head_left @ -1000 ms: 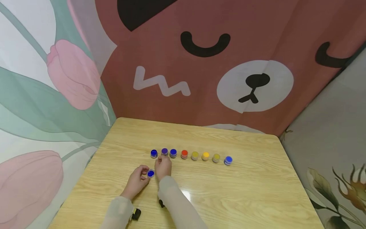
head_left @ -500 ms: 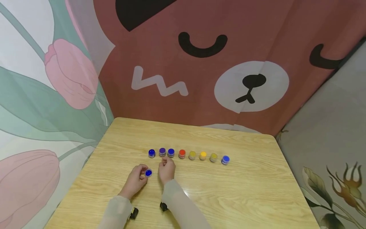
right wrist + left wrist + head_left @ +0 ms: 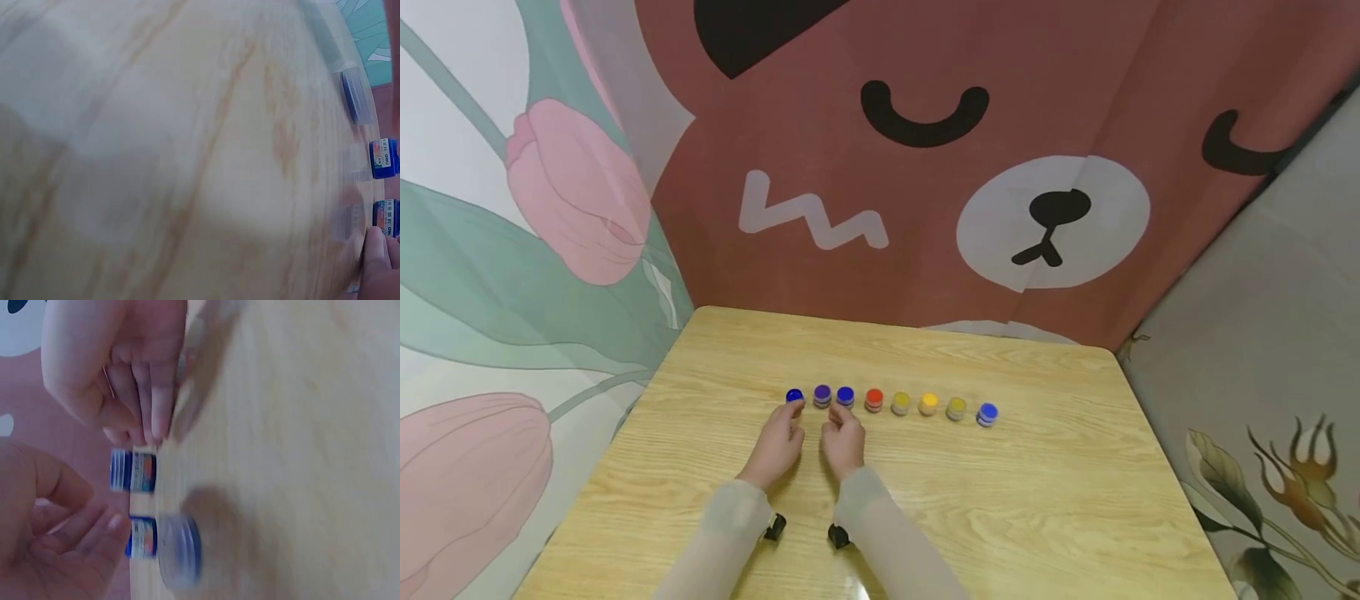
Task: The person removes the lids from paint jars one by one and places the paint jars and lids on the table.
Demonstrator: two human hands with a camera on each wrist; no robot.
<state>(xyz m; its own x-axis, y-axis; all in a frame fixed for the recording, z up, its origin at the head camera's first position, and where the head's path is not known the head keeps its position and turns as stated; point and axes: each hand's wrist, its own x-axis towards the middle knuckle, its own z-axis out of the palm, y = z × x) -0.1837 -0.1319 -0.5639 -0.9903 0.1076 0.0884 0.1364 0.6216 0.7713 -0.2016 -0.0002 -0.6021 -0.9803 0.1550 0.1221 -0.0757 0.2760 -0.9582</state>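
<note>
My left hand (image 3: 777, 446) reaches to the leftmost blue paint jar (image 3: 794, 396), its fingertips in front of the jar's near side. In the left wrist view, the fingers of that hand overlap the small labelled jar (image 3: 142, 537); whether they touch it I cannot tell. A clear round lid with blue on it (image 3: 180, 550) lies on the table just before that jar. The head view does not show this lid. My right hand (image 3: 843, 440), fingers loose, is just short of a capped blue jar (image 3: 846, 395) and holds nothing visible. Beside that jar stands a purple-capped jar (image 3: 822, 395).
The row goes on rightward with a red jar (image 3: 874, 400), a yellow-green one (image 3: 901, 403), an orange-yellow one (image 3: 929, 403), another yellow-green one (image 3: 956, 407) and a light blue one (image 3: 987, 414). All stand on a wood-grain table (image 3: 1045, 492) before a patterned wall cloth (image 3: 805, 275).
My left hand has left the lid and moved forward to the leftmost jar. The right hand first drew back from the purple-capped jar, shifting slightly right, then stayed near the blue one.
</note>
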